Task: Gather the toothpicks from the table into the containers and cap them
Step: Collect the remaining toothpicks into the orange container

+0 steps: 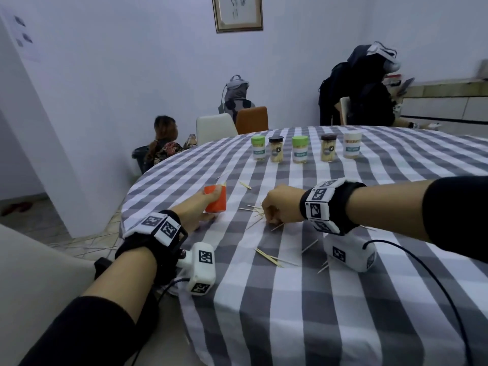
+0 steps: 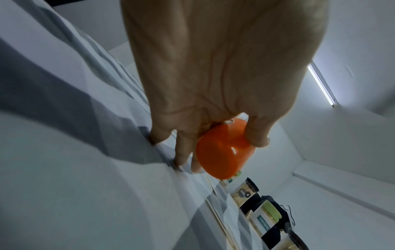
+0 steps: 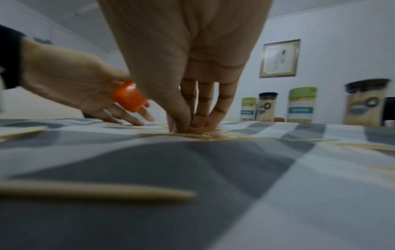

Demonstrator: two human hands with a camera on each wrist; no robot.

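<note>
My left hand (image 1: 208, 206) grips a small orange toothpick container (image 1: 215, 198) between thumb and forefinger, tilted just above the checked tablecloth (image 1: 290, 299). Its other fingers (image 2: 181, 152) rest on the cloth. In the left wrist view the orange container (image 2: 222, 152) shows its round end. My right hand (image 1: 268, 216) is lowered onto a small pile of toothpicks (image 3: 205, 132), and its thumb and fingertips (image 3: 198, 121) pinch several of them. More loose toothpicks (image 1: 269, 257) lie near the front, and one toothpick (image 1: 245, 185) lies behind the hands.
Several capped toothpick containers (image 1: 299, 149) with green, black and white lids stand in a row at the back. The round table's edge (image 1: 129, 196) runs just left of my left hand. Chairs (image 1: 215, 128) and other people (image 1: 355, 88) are beyond the table.
</note>
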